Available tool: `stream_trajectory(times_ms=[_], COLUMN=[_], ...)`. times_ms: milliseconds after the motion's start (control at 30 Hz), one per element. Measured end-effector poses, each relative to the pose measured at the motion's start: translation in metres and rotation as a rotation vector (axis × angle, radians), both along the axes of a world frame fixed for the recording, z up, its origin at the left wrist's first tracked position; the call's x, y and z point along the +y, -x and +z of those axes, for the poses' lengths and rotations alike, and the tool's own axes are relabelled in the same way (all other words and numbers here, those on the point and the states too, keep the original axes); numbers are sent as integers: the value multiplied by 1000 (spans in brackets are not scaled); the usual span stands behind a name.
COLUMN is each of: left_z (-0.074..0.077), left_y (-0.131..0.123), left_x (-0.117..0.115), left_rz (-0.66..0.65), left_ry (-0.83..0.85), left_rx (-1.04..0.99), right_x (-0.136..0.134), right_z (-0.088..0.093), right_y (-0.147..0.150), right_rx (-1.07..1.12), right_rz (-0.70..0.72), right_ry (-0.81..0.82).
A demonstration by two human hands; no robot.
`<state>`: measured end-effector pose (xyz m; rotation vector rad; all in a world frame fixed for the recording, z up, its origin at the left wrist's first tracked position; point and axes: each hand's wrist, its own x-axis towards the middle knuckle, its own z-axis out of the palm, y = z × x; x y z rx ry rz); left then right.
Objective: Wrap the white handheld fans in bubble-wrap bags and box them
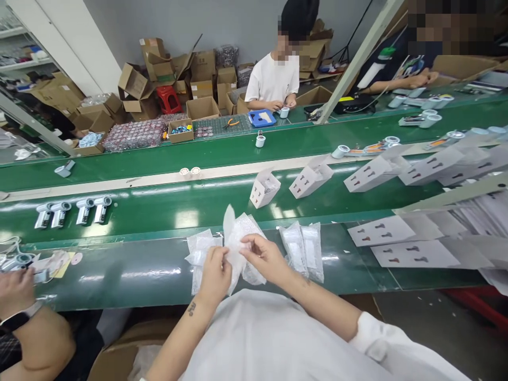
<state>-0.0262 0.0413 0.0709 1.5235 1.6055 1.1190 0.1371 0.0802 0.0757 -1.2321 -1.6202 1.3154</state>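
Observation:
At the front edge of the green bench, my left hand (216, 271) and my right hand (266, 258) pinch a translucent bubble-wrap bag (235, 228) between them. Its upper end sticks up as a loose flap, and whether anything is inside cannot be seen. More bubble-wrap (248, 225) lies directly behind and under my fingers. On the left, touching distance from my left hand, are other clear wrapped packets (199, 244). Two bubble-wrapped packets (304, 247) with whitish contents lie side by side to the right of my right hand.
Open white boxes (264, 189) stand along the green conveyor belt (159, 222); more white cartons (383, 230) lie at the right. Several pale-blue devices (83, 210) sit at the left. A co-worker's hand (18, 291) is at the left edge. Another person (273, 79) works across the line.

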Motion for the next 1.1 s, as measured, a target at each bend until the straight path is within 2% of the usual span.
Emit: stream_trajectory(times_ms=[67, 133, 200, 267, 333, 433, 533, 667, 733, 767, 833, 933, 1033, 1100], left_z=[-1, 0, 1, 4, 6, 10, 11, 9, 10, 12, 19, 27, 21, 11], left_y=[11, 18, 20, 18, 14, 13, 27, 69, 91, 99, 107, 93, 64, 48], left_x=[6, 13, 19, 21, 18, 6, -10, -25, -30, -31, -35, -44, -56, -63], left_rz=[154, 279, 348, 361, 338, 274, 269, 443, 561, 601, 601, 491, 313, 132], left_ry=[78, 188, 267, 299, 282, 176, 10, -366, -489, -511, -498, -421, -352, -321], left_rx=[-117, -403, -733, -942, -992, -827, -435, 301, 596, 679, 715, 600, 525, 544], right_x=[-5, -11, -15, -14, -10, -6, -15, -29, -28, -26, -20, -16, -20, -23], right_z=[-1, -3, -6, -11, -15, -18, -16, -15, -19, -21, -26, -29, -33, -38], right_y=[1, 5, 10, 15, 18, 20, 24, 30, 32, 31, 29, 28, 34, 41], right_rx=[-86, -107, -112, -115, -87, 38, 141, 115, 126, 160, 253, 324, 302, 246], right_rz=[71, 180, 226, 168, 55, -50, -7, 103, 112, 120, 172, 339, 508, 456], right_ry=[-135, -178, -165, -130, -49, 126, 151, 93, 169, 228, 339, 461, 526, 464])
